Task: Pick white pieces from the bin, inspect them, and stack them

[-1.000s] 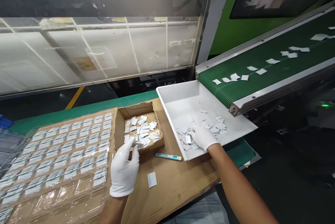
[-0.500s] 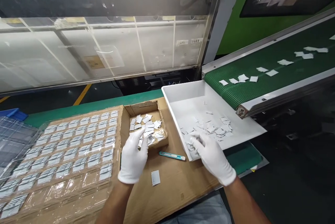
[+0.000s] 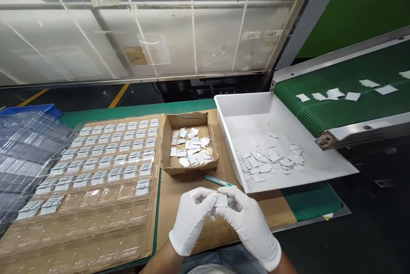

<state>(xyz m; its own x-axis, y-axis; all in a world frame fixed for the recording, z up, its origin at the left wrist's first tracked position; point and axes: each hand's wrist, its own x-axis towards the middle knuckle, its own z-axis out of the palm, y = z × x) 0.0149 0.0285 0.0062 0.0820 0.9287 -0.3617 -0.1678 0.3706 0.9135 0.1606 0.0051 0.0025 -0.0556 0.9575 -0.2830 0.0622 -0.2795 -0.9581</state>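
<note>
Over the cardboard-covered bench (image 3: 192,180), both gloved hands meet: left hand (image 3: 191,218) and right hand (image 3: 248,227) each pinch 1 small white piece (image 3: 221,200) between fingertips, so both grips are clamped on it. It looks like inspection or separating; next it likely needs placing in the clear tray (image 3: 96,188). Half a second earlier, the hands were apart, at the cardboard box (image 3: 189,167) and white bin (image 3: 320,171).

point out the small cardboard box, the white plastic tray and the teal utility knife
small brown cardboard box (image 3: 166,150): head view, on its left wall.
white rectangular plastic tray (image 3: 323,165): head view, on a bare part of its floor.
slim teal utility knife (image 3: 214,180): head view, on the middle of its handle.
</note>
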